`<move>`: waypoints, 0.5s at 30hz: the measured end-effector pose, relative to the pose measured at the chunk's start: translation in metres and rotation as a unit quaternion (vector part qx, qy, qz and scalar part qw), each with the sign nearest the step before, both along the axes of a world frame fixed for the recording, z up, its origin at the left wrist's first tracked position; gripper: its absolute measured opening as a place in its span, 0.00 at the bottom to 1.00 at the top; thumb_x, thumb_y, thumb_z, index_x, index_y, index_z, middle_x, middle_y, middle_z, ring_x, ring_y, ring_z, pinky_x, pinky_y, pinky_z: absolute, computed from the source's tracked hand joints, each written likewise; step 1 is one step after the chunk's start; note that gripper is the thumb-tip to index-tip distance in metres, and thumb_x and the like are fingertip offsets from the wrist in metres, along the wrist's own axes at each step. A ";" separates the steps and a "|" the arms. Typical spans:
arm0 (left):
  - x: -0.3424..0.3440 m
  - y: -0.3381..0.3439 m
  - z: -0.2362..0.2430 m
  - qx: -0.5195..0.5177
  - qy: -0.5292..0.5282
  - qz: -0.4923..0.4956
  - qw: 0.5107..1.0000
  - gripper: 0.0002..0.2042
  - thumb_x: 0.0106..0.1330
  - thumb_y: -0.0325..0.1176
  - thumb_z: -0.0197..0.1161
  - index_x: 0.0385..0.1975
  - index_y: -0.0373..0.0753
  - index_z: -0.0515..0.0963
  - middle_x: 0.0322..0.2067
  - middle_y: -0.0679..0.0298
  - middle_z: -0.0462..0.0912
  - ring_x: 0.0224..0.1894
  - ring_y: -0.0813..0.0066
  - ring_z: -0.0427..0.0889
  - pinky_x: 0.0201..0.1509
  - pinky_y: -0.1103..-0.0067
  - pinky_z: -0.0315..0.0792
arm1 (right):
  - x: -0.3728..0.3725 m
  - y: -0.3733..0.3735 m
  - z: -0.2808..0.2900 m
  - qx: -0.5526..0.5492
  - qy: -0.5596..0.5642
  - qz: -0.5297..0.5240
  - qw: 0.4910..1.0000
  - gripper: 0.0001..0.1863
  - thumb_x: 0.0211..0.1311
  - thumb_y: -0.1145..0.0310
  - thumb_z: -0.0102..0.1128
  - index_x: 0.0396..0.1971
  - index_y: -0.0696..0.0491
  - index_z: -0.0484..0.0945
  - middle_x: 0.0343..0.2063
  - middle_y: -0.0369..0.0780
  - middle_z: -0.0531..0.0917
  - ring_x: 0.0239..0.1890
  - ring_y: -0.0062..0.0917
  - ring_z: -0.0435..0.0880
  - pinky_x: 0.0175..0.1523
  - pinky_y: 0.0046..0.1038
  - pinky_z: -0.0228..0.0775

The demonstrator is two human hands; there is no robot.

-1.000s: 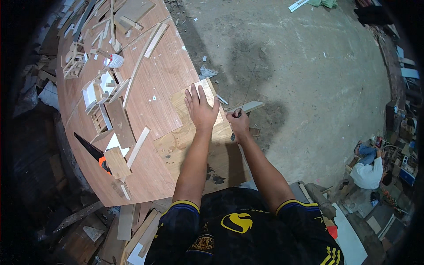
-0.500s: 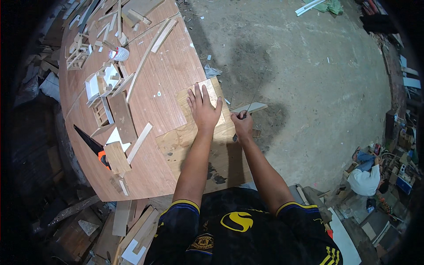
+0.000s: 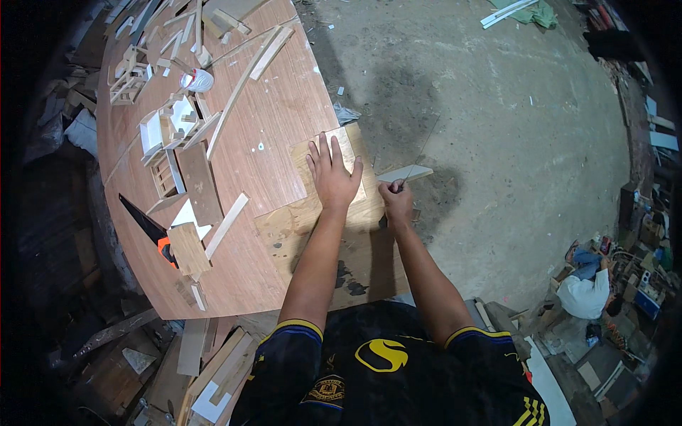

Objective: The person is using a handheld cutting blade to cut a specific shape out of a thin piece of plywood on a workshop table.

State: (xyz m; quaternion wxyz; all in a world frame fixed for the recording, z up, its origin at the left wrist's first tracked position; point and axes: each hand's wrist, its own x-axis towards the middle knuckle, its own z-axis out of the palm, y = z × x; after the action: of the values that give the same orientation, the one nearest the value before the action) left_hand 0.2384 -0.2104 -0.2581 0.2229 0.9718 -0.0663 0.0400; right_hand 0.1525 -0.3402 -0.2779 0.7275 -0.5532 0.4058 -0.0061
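My left hand (image 3: 334, 177) lies flat with fingers spread on a thin, light wooden board (image 3: 349, 150), pressing it against a larger plywood sheet (image 3: 284, 231) at the table's right edge. Just right of that edge, my right hand (image 3: 398, 202) is closed round the dark end of a thin tool (image 3: 419, 155). Its slender, wire-like line runs up and to the right over the floor; what kind of tool it is I cannot make out. Beyond that fist, a pale wooden strip (image 3: 406, 173) juts out to the right past the edge.
On the table (image 3: 277, 135) lie a handsaw (image 3: 142, 219) with an orange handle, small wooden frame pieces (image 3: 167, 177), a white cup (image 3: 199, 80) and long strips (image 3: 241, 85). Concrete floor (image 3: 511, 142) stretches right. A person (image 3: 584, 292) sits low at the far right among clutter.
The whole view has shifted slightly. My right fist has moved a little relative to the board edge, still holding the thin tool. My left hand stays flat on the board.
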 end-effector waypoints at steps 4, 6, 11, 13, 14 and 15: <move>-0.001 -0.002 0.000 -0.005 0.006 -0.001 1.000 0.32 0.67 0.45 0.55 0.68 0.33 0.63 0.73 0.50 0.52 0.75 0.41 0.45 0.76 0.50 0.40 | 0.001 -0.012 -0.009 -0.028 0.025 0.041 0.998 0.15 0.54 0.71 0.70 0.28 0.54 0.68 0.32 0.38 0.83 0.35 0.19 0.79 0.43 0.23 0.71; 0.000 0.005 -0.006 0.003 0.007 -0.001 1.000 0.29 0.67 0.37 0.52 0.68 0.33 0.62 0.73 0.50 0.52 0.75 0.40 0.45 0.76 0.50 0.40 | 0.010 -0.008 0.005 -0.036 0.033 0.070 0.996 0.16 0.53 0.69 0.72 0.31 0.56 0.70 0.33 0.38 0.83 0.35 0.19 0.79 0.44 0.23 0.71; 0.000 0.005 -0.005 -0.024 0.001 0.000 1.000 0.28 0.66 0.31 0.52 0.67 0.33 0.63 0.73 0.48 0.53 0.74 0.40 0.48 0.75 0.49 0.41 | 0.048 0.006 0.038 -0.298 -0.007 0.172 0.939 0.31 0.49 0.58 0.78 0.46 0.62 0.75 0.37 0.44 0.81 0.39 0.30 0.80 0.46 0.31 0.73; 0.002 0.007 -0.002 -0.046 0.010 0.004 0.999 0.28 0.65 0.30 0.52 0.67 0.33 0.63 0.73 0.49 0.53 0.75 0.40 0.47 0.76 0.49 0.40 | 0.060 0.016 0.043 -0.338 -0.020 0.201 0.919 0.32 0.49 0.58 0.78 0.47 0.63 0.73 0.38 0.42 0.79 0.40 0.29 0.78 0.46 0.31 0.71; 0.003 0.010 0.000 -0.086 0.022 0.003 0.996 0.27 0.65 0.29 0.53 0.66 0.33 0.63 0.73 0.49 0.53 0.75 0.40 0.48 0.76 0.49 0.41 | 0.065 0.021 0.043 -0.337 -0.022 0.224 0.914 0.33 0.48 0.57 0.79 0.46 0.62 0.73 0.38 0.44 0.79 0.41 0.32 0.79 0.47 0.32 0.71; 0.003 0.013 0.002 -0.126 0.034 0.002 0.991 0.27 0.64 0.28 0.54 0.65 0.33 0.64 0.72 0.48 0.54 0.74 0.40 0.48 0.76 0.49 0.42 | 0.069 0.026 0.043 -0.335 -0.025 0.246 0.909 0.34 0.46 0.56 0.80 0.45 0.62 0.73 0.38 0.46 0.79 0.41 0.34 0.80 0.47 0.34 0.72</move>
State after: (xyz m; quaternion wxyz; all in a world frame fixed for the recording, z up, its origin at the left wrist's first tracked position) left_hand 0.2419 -0.1976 -0.2566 0.3459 0.9367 -0.0515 0.0158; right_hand 0.2213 -0.3146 -0.2347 0.4879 -0.8462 0.2128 0.0240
